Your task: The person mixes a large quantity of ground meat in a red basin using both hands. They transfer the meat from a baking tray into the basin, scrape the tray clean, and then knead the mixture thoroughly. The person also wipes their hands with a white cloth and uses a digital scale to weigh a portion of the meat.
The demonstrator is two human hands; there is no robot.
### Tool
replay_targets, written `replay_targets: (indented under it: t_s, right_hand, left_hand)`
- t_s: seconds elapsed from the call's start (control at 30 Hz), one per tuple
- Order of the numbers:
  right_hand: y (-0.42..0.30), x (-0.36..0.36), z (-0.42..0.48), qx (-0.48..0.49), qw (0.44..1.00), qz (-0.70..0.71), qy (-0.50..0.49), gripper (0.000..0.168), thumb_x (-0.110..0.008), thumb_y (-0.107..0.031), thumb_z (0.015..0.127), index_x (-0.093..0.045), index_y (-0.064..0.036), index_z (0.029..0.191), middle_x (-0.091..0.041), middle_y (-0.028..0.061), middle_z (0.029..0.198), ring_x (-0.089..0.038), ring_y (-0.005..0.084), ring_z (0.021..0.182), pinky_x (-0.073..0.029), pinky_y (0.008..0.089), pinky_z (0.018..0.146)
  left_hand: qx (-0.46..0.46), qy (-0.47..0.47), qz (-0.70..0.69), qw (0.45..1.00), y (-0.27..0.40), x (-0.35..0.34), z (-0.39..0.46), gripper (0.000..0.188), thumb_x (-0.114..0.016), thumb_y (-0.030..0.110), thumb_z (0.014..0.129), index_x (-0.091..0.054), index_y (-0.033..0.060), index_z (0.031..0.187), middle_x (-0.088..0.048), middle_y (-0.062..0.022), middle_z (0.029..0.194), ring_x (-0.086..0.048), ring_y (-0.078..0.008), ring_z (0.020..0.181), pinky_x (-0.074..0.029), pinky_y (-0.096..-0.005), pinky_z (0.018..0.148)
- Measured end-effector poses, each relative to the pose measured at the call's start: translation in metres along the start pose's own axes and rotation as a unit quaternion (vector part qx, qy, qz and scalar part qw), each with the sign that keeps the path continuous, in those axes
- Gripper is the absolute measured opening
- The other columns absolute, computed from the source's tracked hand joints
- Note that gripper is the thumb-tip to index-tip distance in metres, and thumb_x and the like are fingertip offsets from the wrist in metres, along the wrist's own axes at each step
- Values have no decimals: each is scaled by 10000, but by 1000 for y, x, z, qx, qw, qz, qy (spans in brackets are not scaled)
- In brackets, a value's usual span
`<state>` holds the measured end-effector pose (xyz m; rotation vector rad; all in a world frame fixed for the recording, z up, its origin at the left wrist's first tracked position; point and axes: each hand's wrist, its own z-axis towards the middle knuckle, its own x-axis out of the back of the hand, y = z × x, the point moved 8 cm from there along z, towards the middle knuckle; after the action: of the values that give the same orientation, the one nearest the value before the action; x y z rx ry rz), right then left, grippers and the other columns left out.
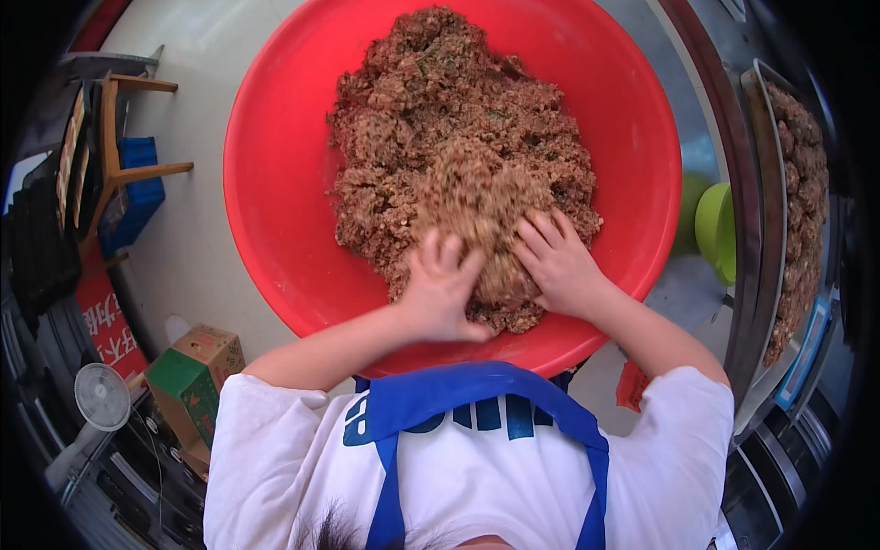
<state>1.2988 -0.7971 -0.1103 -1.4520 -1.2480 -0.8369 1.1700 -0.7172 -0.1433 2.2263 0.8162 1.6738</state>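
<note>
In a wide red plastic basin (282,227) lies a big mound of brown, crumbly minced mixture (447,89) with green flecks. A blurred, paler lump (485,196) of it sits at the near side, between my hands. My left hand (443,292) is at the lump's near left, its fingers spread and thumb apart, fingertips blurred against the mixture. Along the lump's right side, my right hand (560,265) has its fingers curved onto the mixture and its thumb lower down. The undersides of both hands are hidden.
On the right, a metal tray (777,151) holds shaped brown pieces (801,185), with a green bowl (716,234) beside it. A wooden stool (113,130), a blue crate (141,192), a cardboard box (196,378) and a white fan (102,397) stand left. A blue apron (474,395) meets the basin's near rim.
</note>
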Motion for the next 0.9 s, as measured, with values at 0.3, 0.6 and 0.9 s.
replay_targets:
  t_s: [0.3, 0.6, 0.9]
  right_hand:
    - [64, 34, -13, -51, 988, 145, 3, 444, -811, -303, 733, -756, -27, 1076, -676, 176, 1244, -612, 308, 1228, -484, 474, 1022]
    - [293, 7, 117, -290, 869, 377, 135, 636, -576, -508, 1029, -593, -20, 1436, -631, 149, 1425, -589, 240, 1300, -442, 357, 1088]
    - [298, -77, 308, -228, 589, 774, 45, 671, -471, -641, 997, -512, -139, 1441, -518, 132, 1431, -463, 280, 1325, -396, 487, 1097]
  left_hand:
    - [-127, 109, 82, 982, 31, -1, 66, 772, -741, 670, 803, -551, 193, 1380, -509, -147, 1252, -453, -365, 1238, -422, -613, 918]
    - [66, 101, 292, 949, -106, 123, 142, 711, -674, 493, 961, -385, 278, 1575, -401, -115, 1596, -303, -323, 1524, -304, -635, 1208]
    - [280, 190, -698, 631, -326, 73, 118, 798, -462, 726, 991, -518, 101, 1484, -615, -116, 1423, -545, -295, 1349, -402, -447, 1162]
